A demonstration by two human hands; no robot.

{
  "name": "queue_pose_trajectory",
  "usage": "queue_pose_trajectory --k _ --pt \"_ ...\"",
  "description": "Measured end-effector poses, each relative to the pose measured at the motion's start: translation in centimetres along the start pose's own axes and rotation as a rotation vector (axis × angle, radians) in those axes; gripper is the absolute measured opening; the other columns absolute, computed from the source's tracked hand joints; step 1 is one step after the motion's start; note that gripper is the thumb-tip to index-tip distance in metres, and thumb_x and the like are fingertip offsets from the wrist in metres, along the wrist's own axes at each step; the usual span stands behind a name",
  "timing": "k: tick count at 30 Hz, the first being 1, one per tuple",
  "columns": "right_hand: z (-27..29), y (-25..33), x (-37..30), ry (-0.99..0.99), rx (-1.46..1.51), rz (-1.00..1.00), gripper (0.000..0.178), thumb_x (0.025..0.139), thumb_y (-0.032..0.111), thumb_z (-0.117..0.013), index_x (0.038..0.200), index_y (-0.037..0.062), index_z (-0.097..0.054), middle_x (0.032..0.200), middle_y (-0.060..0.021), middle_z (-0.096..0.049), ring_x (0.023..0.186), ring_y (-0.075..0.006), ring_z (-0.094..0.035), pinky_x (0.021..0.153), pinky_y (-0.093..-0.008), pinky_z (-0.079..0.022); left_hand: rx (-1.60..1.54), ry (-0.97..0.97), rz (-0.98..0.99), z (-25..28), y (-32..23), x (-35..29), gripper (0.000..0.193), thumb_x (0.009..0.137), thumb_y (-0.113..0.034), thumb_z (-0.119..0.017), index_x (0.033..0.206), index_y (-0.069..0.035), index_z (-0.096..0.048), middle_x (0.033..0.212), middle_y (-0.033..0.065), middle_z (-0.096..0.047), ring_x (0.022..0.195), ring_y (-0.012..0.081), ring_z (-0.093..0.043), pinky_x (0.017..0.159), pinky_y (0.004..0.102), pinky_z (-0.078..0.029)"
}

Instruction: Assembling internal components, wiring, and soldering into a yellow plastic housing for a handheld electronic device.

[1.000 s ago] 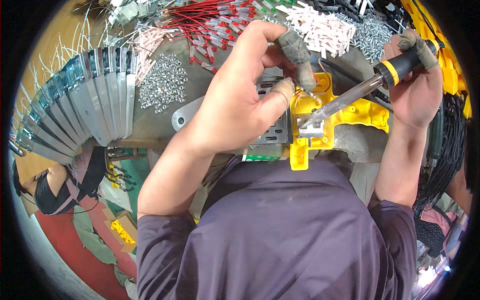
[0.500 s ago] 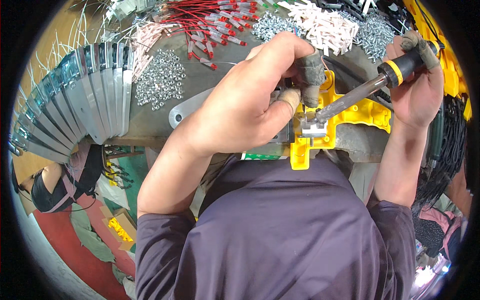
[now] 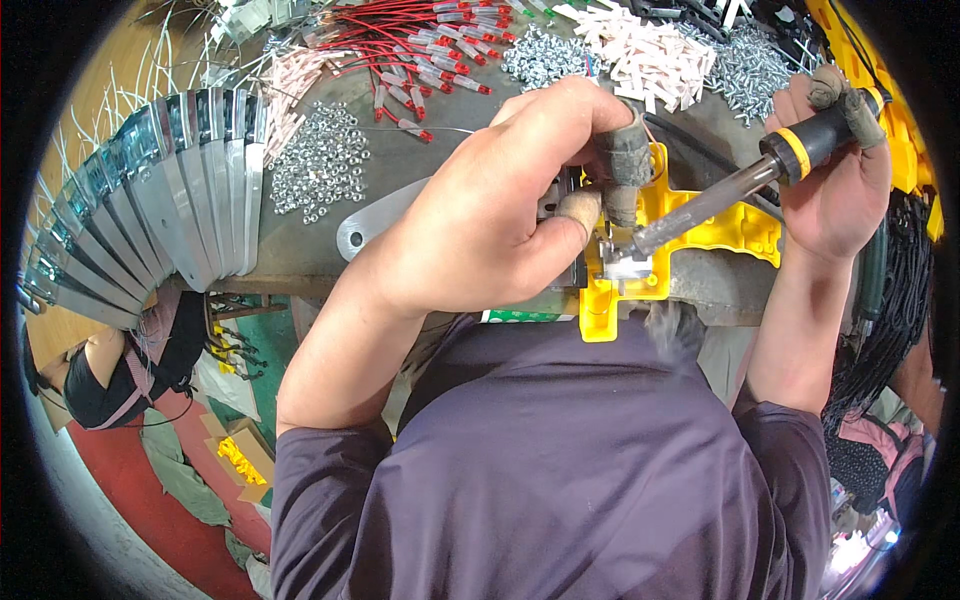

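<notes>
My right hand, taped at the fingertips, is wrapped round the black and yellow handle of a soldering iron. The iron slants down leftward, its tip at a small metal and white part in a yellow plastic housing. Just left of the tip, my left hand is closed in a pinch over the housing, thumb and forefinger covered with worn tape. Whatever lies between those fingers is hidden. A wisp of smoke hangs in front of the housing.
Metal blades fan out at the left. Behind my hands lie heaped nuts, red-wired connectors, white strips and screws. A metal plate rests beneath my left forearm. Black cables hang at the right.
Smoke has appeared in front of the yellow housing. The soldering iron and my right hand have shifted very slightly; my left fingers have moved a little over the housing.
</notes>
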State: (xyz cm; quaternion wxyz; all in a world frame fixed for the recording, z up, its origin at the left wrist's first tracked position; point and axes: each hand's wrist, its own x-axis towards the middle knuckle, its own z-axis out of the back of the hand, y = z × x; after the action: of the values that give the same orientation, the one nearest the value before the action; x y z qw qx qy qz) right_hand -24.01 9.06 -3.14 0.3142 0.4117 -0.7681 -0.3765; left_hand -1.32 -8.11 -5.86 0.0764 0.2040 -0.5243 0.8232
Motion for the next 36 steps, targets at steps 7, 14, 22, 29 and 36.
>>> queue_pose_trajectory --k 7,14,22,29,36 --pt "0.1 0.0 -0.5 -0.077 -0.064 0.076 0.024 0.093 0.024 -0.049 0.1 0.0014 -0.05 0.082 -0.0025 -0.039 0.072 -0.0114 -0.035 0.062 -0.0264 -0.03 -0.038 -0.003 0.118 -0.2 -0.5 -0.1 0.043 0.074 0.018 -0.046 0.116 0.006 -0.045 0.106 0.0079 -0.048 0.098 0.0162 -0.058 0.088 0.0297 -0.048" --pt "0.1 0.0 -0.4 -0.015 -0.045 0.064 0.023 0.093 0.024 -0.048 0.098 0.0015 -0.051 0.082 -0.0029 -0.039 0.072 -0.012 -0.034 0.063 -0.027 -0.029 0.0 0.025 0.074 0.2 -0.2 -0.1 0.048 0.072 0.019 -0.047 0.117 0.005 -0.042 0.106 0.0089 -0.049 0.098 0.016 -0.057 0.089 0.0288 -0.046" --pt "0.1 1.0 0.0 -0.333 -0.132 0.287 0.025 0.09 0.023 -0.049 0.095 -0.0018 -0.051 0.079 -0.0055 -0.038 0.074 -0.0155 -0.035 0.065 -0.0305 -0.029 -0.034 0.017 0.105 0.0 -0.4 0.1 0.048 0.071 0.019 -0.047 0.116 0.004 -0.042 0.102 0.0076 -0.053 0.094 0.0146 -0.059 0.098 0.0321 -0.042" --pt "2.5 2.3 -0.4 -0.311 0.026 0.372 0.029 0.093 0.022 -0.047 0.096 -0.0054 -0.052 0.075 -0.0062 -0.041 0.065 -0.0152 -0.034 0.068 -0.0297 -0.033 -0.017 -0.077 0.024 -0.3 0.2 -0.3 0.047 0.068 0.013 -0.059 0.113 -0.001 -0.05 0.102 0.0123 -0.054 0.089 0.0277 -0.059 0.078 0.0335 -0.051" --pt "2.8 2.2 -0.1 -0.275 0.054 0.37 0.026 0.093 0.02 -0.046 0.092 -0.005 -0.053 0.074 -0.0048 -0.04 0.066 -0.0135 -0.032 0.067 -0.0267 -0.032 -0.031 -0.062 0.025 -0.3 0.3 -0.1 0.05 0.067 0.013 -0.06 0.114 -0.002 -0.05 0.104 0.0117 -0.055 0.09 0.0262 -0.06 0.078 0.0325 -0.051"
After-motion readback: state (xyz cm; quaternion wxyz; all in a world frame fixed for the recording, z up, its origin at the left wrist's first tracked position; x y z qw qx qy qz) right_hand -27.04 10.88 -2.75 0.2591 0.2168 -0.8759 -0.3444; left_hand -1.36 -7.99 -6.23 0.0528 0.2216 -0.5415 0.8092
